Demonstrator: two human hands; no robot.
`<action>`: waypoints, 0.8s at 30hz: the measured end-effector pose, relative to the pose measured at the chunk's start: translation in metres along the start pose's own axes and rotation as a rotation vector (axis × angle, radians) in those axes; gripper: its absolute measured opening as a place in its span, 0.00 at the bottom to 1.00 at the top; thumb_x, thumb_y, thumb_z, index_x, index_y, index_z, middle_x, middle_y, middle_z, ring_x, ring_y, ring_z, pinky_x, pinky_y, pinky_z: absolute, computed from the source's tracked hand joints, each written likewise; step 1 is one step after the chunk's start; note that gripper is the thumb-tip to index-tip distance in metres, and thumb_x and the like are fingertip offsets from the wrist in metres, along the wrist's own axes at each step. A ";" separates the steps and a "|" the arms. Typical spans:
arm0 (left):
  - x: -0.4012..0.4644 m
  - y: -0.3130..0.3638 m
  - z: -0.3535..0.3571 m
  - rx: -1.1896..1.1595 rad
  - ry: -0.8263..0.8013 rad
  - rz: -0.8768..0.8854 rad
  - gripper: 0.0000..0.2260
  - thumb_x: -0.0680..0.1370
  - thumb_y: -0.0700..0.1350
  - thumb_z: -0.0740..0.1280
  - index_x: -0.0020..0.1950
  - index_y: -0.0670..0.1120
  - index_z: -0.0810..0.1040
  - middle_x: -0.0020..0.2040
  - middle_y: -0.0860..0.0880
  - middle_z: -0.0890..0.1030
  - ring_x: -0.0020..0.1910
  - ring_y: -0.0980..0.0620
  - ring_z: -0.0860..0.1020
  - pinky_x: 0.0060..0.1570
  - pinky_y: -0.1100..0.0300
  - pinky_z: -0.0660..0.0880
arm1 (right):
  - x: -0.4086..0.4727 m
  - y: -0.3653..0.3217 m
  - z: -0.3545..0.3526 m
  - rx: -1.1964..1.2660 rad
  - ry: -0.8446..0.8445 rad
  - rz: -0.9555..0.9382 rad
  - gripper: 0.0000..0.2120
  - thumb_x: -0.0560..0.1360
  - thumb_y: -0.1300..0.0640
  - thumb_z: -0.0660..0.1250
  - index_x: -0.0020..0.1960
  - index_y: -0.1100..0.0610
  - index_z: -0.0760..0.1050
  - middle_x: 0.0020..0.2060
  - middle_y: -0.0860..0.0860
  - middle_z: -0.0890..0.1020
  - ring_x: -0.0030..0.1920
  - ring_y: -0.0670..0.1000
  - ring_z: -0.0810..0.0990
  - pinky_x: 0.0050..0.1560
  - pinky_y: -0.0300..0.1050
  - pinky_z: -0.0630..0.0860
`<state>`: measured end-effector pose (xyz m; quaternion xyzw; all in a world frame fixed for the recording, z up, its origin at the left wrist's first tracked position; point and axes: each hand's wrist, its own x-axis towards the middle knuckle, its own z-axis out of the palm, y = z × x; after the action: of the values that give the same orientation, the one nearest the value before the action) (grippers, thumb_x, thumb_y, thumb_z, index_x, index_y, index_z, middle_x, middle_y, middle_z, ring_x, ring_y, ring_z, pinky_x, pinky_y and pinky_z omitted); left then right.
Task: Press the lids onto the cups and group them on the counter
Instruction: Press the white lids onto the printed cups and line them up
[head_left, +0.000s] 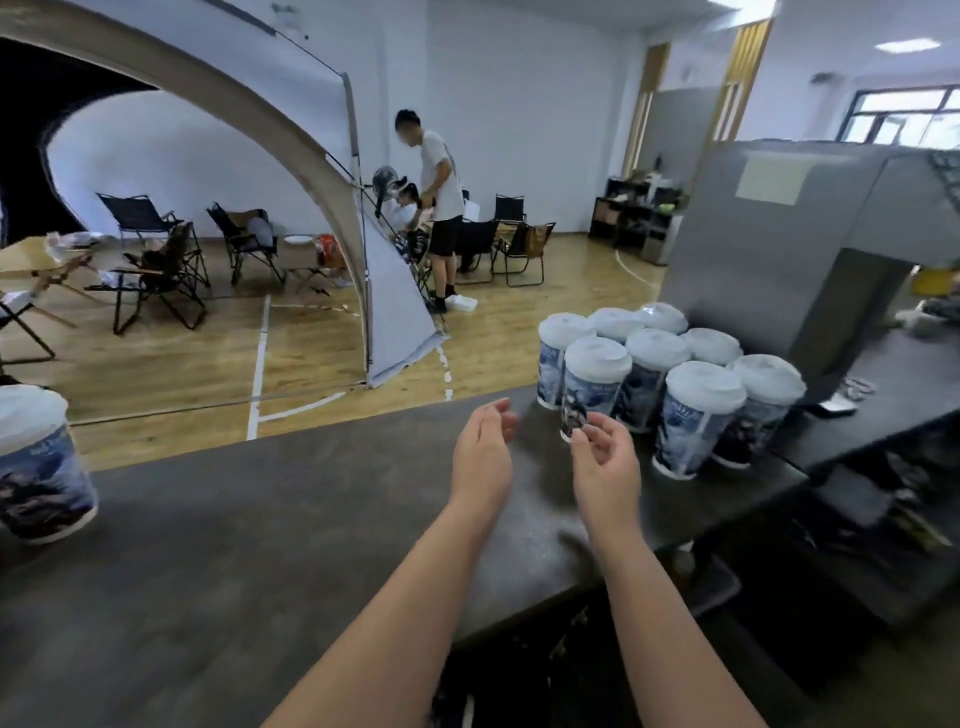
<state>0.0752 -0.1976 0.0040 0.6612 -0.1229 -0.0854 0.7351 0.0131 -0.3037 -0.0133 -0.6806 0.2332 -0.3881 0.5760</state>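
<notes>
Several blue-printed paper cups with white lids (670, 364) stand packed together at the right end of the dark counter (260, 519). The nearest left cup of that group (595, 382) stands just beyond my hands. My left hand (483, 452) hovers above the counter, fingers loosely curled, holding nothing. Close beside it, my right hand (605, 457) is also relaxed and empty, its fingertips just short of that cup's base. One more lidded cup (39, 462) stands alone at the counter's far left edge.
A large grey machine (810, 244) rises behind the cup group on the right, with a lower dark shelf (883, 400) beside it. Beyond the counter lie a wooden floor, a tent arch, folding chairs and a person standing (439, 202).
</notes>
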 end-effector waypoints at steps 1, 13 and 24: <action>0.006 -0.001 0.013 0.006 -0.027 0.003 0.14 0.86 0.46 0.51 0.58 0.51 0.76 0.55 0.47 0.82 0.56 0.50 0.79 0.56 0.58 0.73 | 0.008 0.001 -0.009 -0.016 0.008 0.009 0.13 0.78 0.59 0.66 0.63 0.55 0.73 0.56 0.54 0.79 0.47 0.40 0.78 0.54 0.41 0.73; 0.069 -0.010 0.102 0.115 -0.054 -0.058 0.22 0.84 0.52 0.51 0.78 0.48 0.63 0.76 0.50 0.67 0.75 0.50 0.65 0.68 0.62 0.58 | 0.094 0.027 -0.024 -0.103 -0.154 0.057 0.33 0.77 0.54 0.66 0.78 0.54 0.55 0.75 0.54 0.66 0.74 0.51 0.65 0.74 0.56 0.64; 0.076 -0.027 0.118 -0.037 -0.032 -0.111 0.31 0.73 0.66 0.52 0.74 0.56 0.68 0.70 0.53 0.75 0.69 0.52 0.72 0.72 0.47 0.66 | 0.105 0.034 -0.011 0.004 -0.224 0.063 0.31 0.77 0.59 0.67 0.76 0.53 0.58 0.71 0.51 0.70 0.70 0.49 0.70 0.70 0.56 0.70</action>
<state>0.1137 -0.3344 -0.0065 0.6517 -0.0960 -0.1390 0.7394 0.0703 -0.3981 -0.0181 -0.7109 0.1880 -0.2919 0.6116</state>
